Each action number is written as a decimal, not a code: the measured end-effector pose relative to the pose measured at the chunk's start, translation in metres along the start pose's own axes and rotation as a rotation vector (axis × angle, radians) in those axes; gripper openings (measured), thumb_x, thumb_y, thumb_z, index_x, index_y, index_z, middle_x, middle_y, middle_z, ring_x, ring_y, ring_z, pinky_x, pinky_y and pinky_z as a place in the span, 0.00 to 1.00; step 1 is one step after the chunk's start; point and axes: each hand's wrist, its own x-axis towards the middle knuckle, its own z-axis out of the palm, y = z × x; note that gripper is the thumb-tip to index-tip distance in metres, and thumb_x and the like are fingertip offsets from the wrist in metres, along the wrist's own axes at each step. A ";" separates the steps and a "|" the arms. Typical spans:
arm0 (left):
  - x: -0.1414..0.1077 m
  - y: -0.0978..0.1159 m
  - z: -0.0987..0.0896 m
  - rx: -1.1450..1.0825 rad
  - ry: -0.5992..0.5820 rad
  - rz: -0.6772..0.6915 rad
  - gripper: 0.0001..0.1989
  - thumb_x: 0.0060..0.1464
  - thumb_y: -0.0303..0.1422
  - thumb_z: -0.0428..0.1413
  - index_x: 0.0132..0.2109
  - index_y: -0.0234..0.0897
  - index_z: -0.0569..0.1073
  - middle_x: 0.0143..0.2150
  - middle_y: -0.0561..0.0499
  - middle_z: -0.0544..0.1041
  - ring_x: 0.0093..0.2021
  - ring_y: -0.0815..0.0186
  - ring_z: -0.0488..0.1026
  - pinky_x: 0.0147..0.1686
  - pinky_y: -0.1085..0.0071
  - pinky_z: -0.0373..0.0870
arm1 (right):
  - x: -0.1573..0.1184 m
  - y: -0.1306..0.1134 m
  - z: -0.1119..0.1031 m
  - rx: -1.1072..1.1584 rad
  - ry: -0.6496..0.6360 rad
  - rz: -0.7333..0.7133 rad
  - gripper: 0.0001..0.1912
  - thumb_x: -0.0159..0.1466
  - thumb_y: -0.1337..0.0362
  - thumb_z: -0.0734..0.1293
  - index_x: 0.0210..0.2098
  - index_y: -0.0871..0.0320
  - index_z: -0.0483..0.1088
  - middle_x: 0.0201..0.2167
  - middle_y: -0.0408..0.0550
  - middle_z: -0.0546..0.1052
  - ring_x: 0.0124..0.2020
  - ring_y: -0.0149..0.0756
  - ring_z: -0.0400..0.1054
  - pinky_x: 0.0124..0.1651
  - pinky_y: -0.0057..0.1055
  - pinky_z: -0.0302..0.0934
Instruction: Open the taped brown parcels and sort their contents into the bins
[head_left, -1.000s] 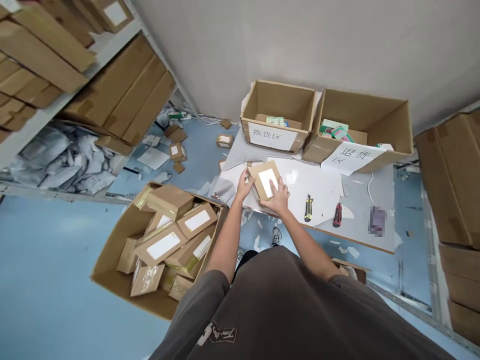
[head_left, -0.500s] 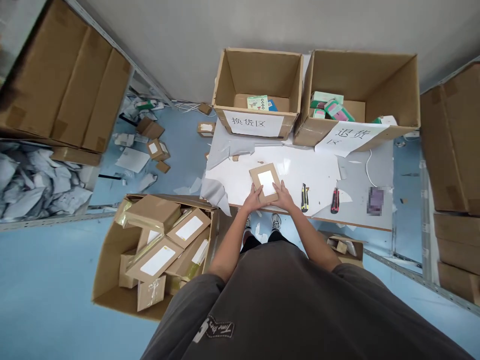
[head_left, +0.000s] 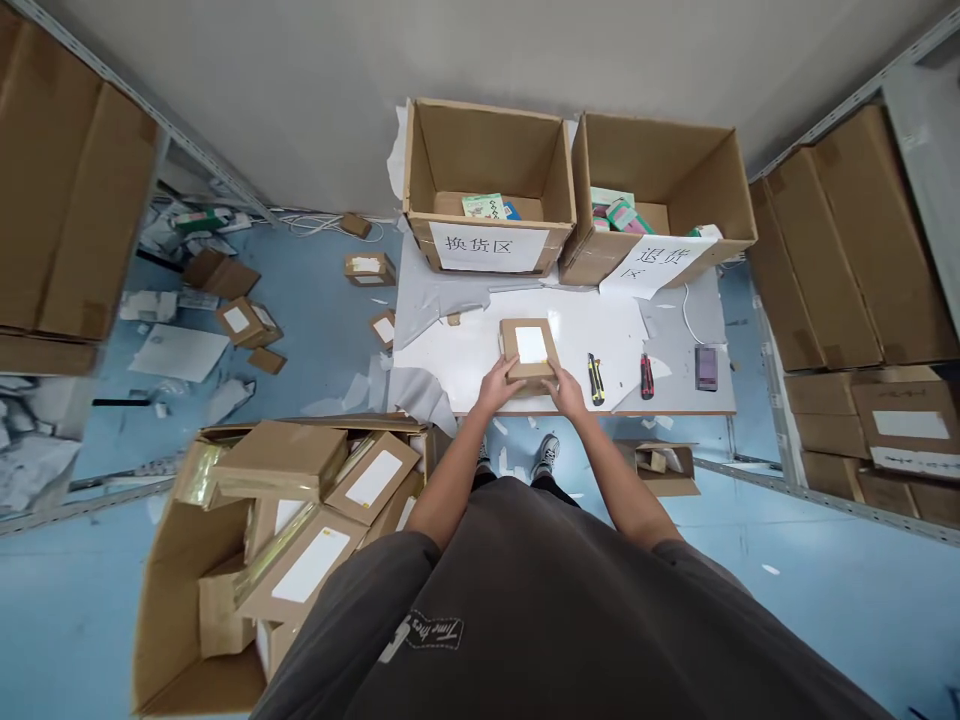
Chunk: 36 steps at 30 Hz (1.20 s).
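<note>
A small brown cardboard box (head_left: 513,345) with a white label on top is at the front edge of the white table (head_left: 442,355). My left hand (head_left: 496,384) grips its left front corner, and my right hand (head_left: 564,388) grips the right front corner. To the right lie a yellow-and-black cutter (head_left: 595,380) and a red-and-black cutter (head_left: 646,377). A handheld device (head_left: 706,368) lies at the table's right end.
Two large open cartons (head_left: 487,160) (head_left: 667,170) with paper signs stand at the table's back. A big carton (head_left: 169,590) full of parcels is at the lower left. Shelves with boxes (head_left: 851,240) flank both sides.
The view has shifted. The box, earlier turned at an angle between my hands, now sits squarer, with its front side showing. Both hands are still on it.
</note>
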 end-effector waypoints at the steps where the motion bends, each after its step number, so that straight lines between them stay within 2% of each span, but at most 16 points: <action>1: 0.001 0.006 -0.009 -0.015 0.030 0.000 0.36 0.64 0.41 0.67 0.76 0.48 0.70 0.73 0.45 0.75 0.68 0.51 0.77 0.68 0.61 0.73 | 0.001 -0.005 -0.011 0.004 0.035 0.004 0.35 0.76 0.57 0.63 0.80 0.55 0.58 0.61 0.60 0.80 0.59 0.56 0.75 0.62 0.49 0.71; 3: 0.006 0.019 -0.022 -0.032 0.099 -0.025 0.35 0.66 0.45 0.65 0.76 0.49 0.70 0.66 0.47 0.81 0.59 0.53 0.82 0.63 0.62 0.76 | 0.004 -0.013 -0.030 -0.001 0.076 0.028 0.35 0.78 0.53 0.60 0.81 0.56 0.55 0.56 0.59 0.83 0.54 0.56 0.78 0.58 0.48 0.71; 5: 0.012 0.027 -0.029 -0.036 0.163 -0.076 0.35 0.67 0.49 0.64 0.76 0.49 0.70 0.63 0.46 0.83 0.58 0.52 0.82 0.61 0.60 0.76 | 0.010 -0.019 -0.040 -0.005 0.081 0.052 0.37 0.79 0.52 0.58 0.83 0.56 0.51 0.52 0.58 0.84 0.50 0.56 0.79 0.55 0.46 0.72; 7: 0.018 0.031 -0.026 -0.048 0.201 -0.155 0.35 0.68 0.51 0.62 0.76 0.46 0.70 0.62 0.43 0.84 0.61 0.49 0.81 0.63 0.58 0.74 | 0.017 -0.021 -0.041 0.002 0.069 0.076 0.37 0.79 0.53 0.57 0.83 0.57 0.50 0.50 0.57 0.85 0.48 0.56 0.80 0.55 0.45 0.72; 10: 0.021 0.030 -0.011 -0.141 0.191 -0.232 0.37 0.69 0.51 0.59 0.78 0.39 0.66 0.64 0.40 0.82 0.63 0.50 0.80 0.65 0.57 0.73 | 0.030 -0.017 -0.032 0.040 0.097 0.141 0.34 0.79 0.55 0.55 0.82 0.57 0.54 0.52 0.57 0.85 0.50 0.56 0.80 0.56 0.46 0.72; 13: 0.015 0.026 0.005 -0.241 0.163 -0.125 0.44 0.68 0.51 0.60 0.82 0.40 0.58 0.73 0.40 0.74 0.67 0.52 0.77 0.66 0.59 0.73 | 0.037 -0.008 -0.026 0.113 0.117 0.146 0.31 0.79 0.55 0.55 0.79 0.55 0.61 0.59 0.56 0.84 0.54 0.53 0.79 0.60 0.47 0.71; 15: 0.008 0.025 0.011 -0.251 0.174 -0.061 0.47 0.67 0.52 0.60 0.83 0.40 0.52 0.78 0.40 0.68 0.71 0.51 0.72 0.67 0.59 0.72 | 0.037 -0.001 -0.027 0.166 0.075 0.085 0.31 0.78 0.54 0.58 0.77 0.54 0.65 0.65 0.55 0.80 0.58 0.52 0.78 0.65 0.48 0.70; 17: 0.002 0.024 0.015 -0.226 0.210 -0.036 0.47 0.69 0.53 0.57 0.84 0.39 0.50 0.80 0.39 0.64 0.74 0.51 0.68 0.70 0.58 0.70 | 0.033 0.004 -0.028 0.215 0.035 0.007 0.33 0.75 0.53 0.64 0.76 0.56 0.66 0.71 0.56 0.74 0.66 0.51 0.73 0.68 0.48 0.68; 20: -0.004 0.025 0.019 -0.130 0.225 -0.002 0.40 0.72 0.52 0.55 0.82 0.40 0.57 0.82 0.40 0.60 0.80 0.52 0.59 0.76 0.57 0.61 | 0.026 0.009 -0.026 0.264 0.026 -0.079 0.40 0.68 0.57 0.70 0.77 0.57 0.65 0.75 0.57 0.69 0.74 0.50 0.65 0.71 0.48 0.67; 23: -0.007 0.028 0.016 -0.030 0.172 0.015 0.41 0.68 0.51 0.61 0.80 0.40 0.62 0.83 0.38 0.56 0.83 0.50 0.53 0.78 0.56 0.56 | 0.023 0.007 -0.023 0.261 0.034 -0.076 0.40 0.65 0.63 0.71 0.76 0.58 0.66 0.74 0.58 0.70 0.74 0.49 0.64 0.73 0.49 0.65; 25: -0.006 0.032 0.008 0.008 0.154 0.025 0.44 0.64 0.49 0.66 0.80 0.40 0.63 0.82 0.38 0.58 0.82 0.49 0.55 0.78 0.55 0.57 | 0.024 0.004 -0.027 0.235 0.026 -0.066 0.38 0.65 0.63 0.71 0.75 0.57 0.68 0.72 0.58 0.73 0.73 0.50 0.66 0.74 0.49 0.63; 27: -0.003 0.037 -0.005 0.027 0.155 0.028 0.42 0.63 0.48 0.67 0.78 0.42 0.66 0.79 0.40 0.65 0.78 0.49 0.63 0.76 0.56 0.61 | 0.029 0.001 -0.035 0.217 0.014 -0.079 0.35 0.67 0.62 0.71 0.73 0.55 0.70 0.71 0.57 0.74 0.70 0.51 0.69 0.73 0.49 0.64; 31: 0.015 0.043 -0.031 0.029 0.211 -0.061 0.37 0.62 0.50 0.68 0.74 0.47 0.73 0.69 0.44 0.79 0.62 0.48 0.79 0.67 0.56 0.72 | 0.051 -0.004 -0.054 0.203 0.011 -0.077 0.32 0.74 0.53 0.68 0.75 0.51 0.69 0.67 0.53 0.79 0.54 0.49 0.79 0.62 0.45 0.72; 33: 0.029 0.039 -0.033 0.005 0.264 -0.135 0.37 0.62 0.51 0.67 0.74 0.48 0.73 0.65 0.45 0.82 0.60 0.49 0.81 0.65 0.56 0.73 | 0.068 -0.007 -0.053 0.170 0.013 -0.025 0.34 0.75 0.49 0.66 0.77 0.52 0.65 0.61 0.54 0.82 0.48 0.48 0.80 0.59 0.44 0.72; 36: 0.050 0.023 -0.018 -0.094 0.284 -0.241 0.40 0.65 0.48 0.64 0.79 0.44 0.65 0.65 0.43 0.82 0.61 0.50 0.81 0.65 0.56 0.73 | 0.095 -0.009 -0.036 0.115 -0.021 0.093 0.38 0.76 0.48 0.64 0.80 0.55 0.59 0.57 0.56 0.84 0.53 0.52 0.79 0.61 0.45 0.71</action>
